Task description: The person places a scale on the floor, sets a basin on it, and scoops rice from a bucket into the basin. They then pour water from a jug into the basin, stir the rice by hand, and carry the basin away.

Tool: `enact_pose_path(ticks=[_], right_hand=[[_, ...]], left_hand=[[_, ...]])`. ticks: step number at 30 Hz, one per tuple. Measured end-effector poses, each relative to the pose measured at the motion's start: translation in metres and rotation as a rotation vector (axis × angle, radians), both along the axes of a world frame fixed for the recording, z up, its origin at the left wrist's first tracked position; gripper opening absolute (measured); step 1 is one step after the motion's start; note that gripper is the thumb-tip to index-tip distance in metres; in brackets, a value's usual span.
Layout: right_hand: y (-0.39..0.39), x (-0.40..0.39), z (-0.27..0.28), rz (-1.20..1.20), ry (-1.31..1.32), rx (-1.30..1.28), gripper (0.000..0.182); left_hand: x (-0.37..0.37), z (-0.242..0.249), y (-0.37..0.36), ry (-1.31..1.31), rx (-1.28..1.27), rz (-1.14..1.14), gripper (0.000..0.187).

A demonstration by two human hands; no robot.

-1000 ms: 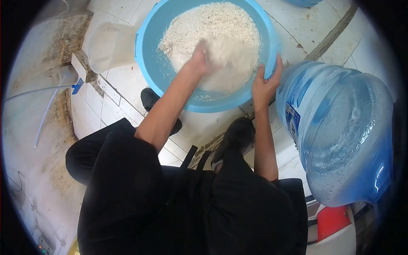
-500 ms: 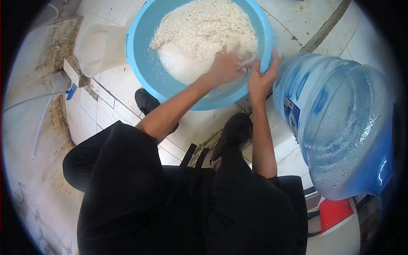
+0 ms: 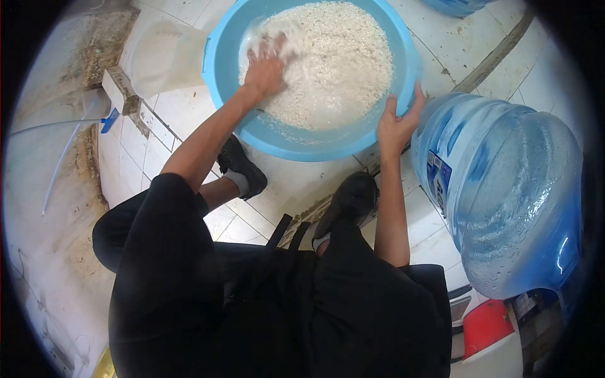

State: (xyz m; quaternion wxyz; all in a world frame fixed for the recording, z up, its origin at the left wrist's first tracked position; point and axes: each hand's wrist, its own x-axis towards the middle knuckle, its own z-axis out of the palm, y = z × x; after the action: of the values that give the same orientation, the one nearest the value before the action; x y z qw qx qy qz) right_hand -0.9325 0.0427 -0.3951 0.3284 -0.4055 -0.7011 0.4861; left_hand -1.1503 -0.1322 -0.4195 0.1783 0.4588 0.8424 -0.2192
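Observation:
A round light-blue basin (image 3: 302, 151) stands on the tiled floor between and beyond my feet. Wet white grains that look like rice (image 3: 343, 57) fill much of it, with cloudy water among them. My left hand (image 3: 266, 70) reaches into the left side of the basin, palm down, fingers spread and touching the grains; the fingertips are blurred and partly sunk. At the basin's right edge, my right hand (image 3: 398, 126) grips the rim, thumb toward the inside and fingers around the outside.
A big clear-blue water bottle (image 3: 504, 195) lies tilted close to my right arm. Behind the basin's left side is a translucent plastic container (image 3: 167, 57). A red object (image 3: 486, 327) sits at lower right. Another blue bottle (image 3: 455, 5) shows at the top edge.
My left hand has swept from the right side of the basin to its left side, and its fingers have spread. Grains have shifted rightward. My right hand stays on the rim.

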Motion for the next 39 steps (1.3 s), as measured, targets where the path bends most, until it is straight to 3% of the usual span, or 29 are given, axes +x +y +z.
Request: enact_pose_path(ticks=[1,2,4,5,7,11,12,14,15,18,20,21,23,24,26,27,28,30,33,35,36,38,39], right_hand=[[-0.001,0.002,-0.001,0.002,-0.005,0.001,0.054],[-0.001,0.001,-0.004,-0.005,0.008,-0.002,0.054],[0.000,-0.002,-0.005,-0.001,0.021,-0.008,0.053],[0.000,-0.002,-0.004,-0.005,0.009,-0.010,0.053],[-0.001,-0.001,-0.001,-0.001,-0.003,-0.018,0.053],[-0.002,-0.002,0.000,-0.008,-0.009,-0.007,0.054],[-0.001,-0.001,-0.002,-0.007,-0.012,-0.003,0.054],[0.001,-0.001,-0.002,0.010,0.005,-0.019,0.054],[0.001,0.000,0.000,0.024,0.009,-0.046,0.055],[0.002,0.001,0.002,0.042,-0.005,-0.059,0.054],[0.002,0.002,0.000,0.033,-0.006,-0.069,0.054],[0.003,0.002,-0.001,0.030,-0.002,-0.071,0.053],[0.003,0.000,-0.002,0.025,0.001,-0.052,0.053],[0.002,0.001,-0.002,0.023,0.009,-0.032,0.052],[0.001,0.001,0.000,0.022,-0.013,-0.032,0.052],[0.001,-0.001,-0.001,0.012,-0.028,-0.030,0.052],[0.000,0.000,-0.001,0.012,-0.027,-0.033,0.052],[0.000,-0.002,-0.002,0.007,-0.019,-0.005,0.053],[0.000,-0.002,0.006,0.028,0.008,-0.052,0.054],[0.002,0.004,-0.003,0.050,-0.011,-0.049,0.054],[0.006,0.005,-0.007,0.073,-0.031,-0.052,0.054],[0.005,0.004,-0.004,0.063,-0.004,-0.083,0.054],[0.004,0.003,-0.002,0.053,0.018,-0.124,0.053]], left_hand=[[-0.006,-0.008,0.010,0.038,0.160,0.293,0.102],[-0.017,-0.026,0.024,0.039,0.163,0.297,0.102],[-0.030,-0.056,0.043,-0.060,0.546,0.480,0.112],[-0.033,-0.059,0.042,-0.059,0.544,0.487,0.112],[-0.034,-0.048,0.041,-0.493,0.535,0.699,0.118],[0.008,-0.065,0.024,-0.656,0.376,0.690,0.108],[0.025,-0.059,0.019,-0.733,0.348,0.636,0.106],[0.043,-0.044,0.014,-0.827,0.199,0.273,0.106],[0.047,-0.037,0.012,-0.826,0.204,0.272,0.106],[0.044,-0.020,0.001,-0.489,0.132,-0.070,0.110],[0.034,-0.009,-0.019,0.236,0.394,0.112,0.118],[0.023,-0.016,-0.026,0.229,0.390,0.108,0.118],[-0.011,-0.046,-0.030,0.058,0.563,0.471,0.104],[-0.014,-0.050,-0.025,0.052,0.558,0.474,0.104],[-0.018,-0.050,-0.011,-0.440,0.845,1.067,0.112],[-0.021,-0.051,-0.008,-0.433,0.850,1.067,0.112],[-0.021,-0.052,-0.007,-0.742,0.905,1.166,0.111],[-0.013,-0.054,-0.001,-1.050,0.957,1.254,0.110],[0.013,-0.059,0.008,-0.833,0.546,1.129,0.082],[0.024,-0.062,0.013,-0.970,0.444,0.865,0.057],[0.024,-0.054,0.015,-0.970,0.457,0.859,0.057],[0.016,-0.033,0.011,-0.701,0.349,0.122,0.054],[-0.003,-0.030,0.013,-0.640,0.330,0.046,0.059]])
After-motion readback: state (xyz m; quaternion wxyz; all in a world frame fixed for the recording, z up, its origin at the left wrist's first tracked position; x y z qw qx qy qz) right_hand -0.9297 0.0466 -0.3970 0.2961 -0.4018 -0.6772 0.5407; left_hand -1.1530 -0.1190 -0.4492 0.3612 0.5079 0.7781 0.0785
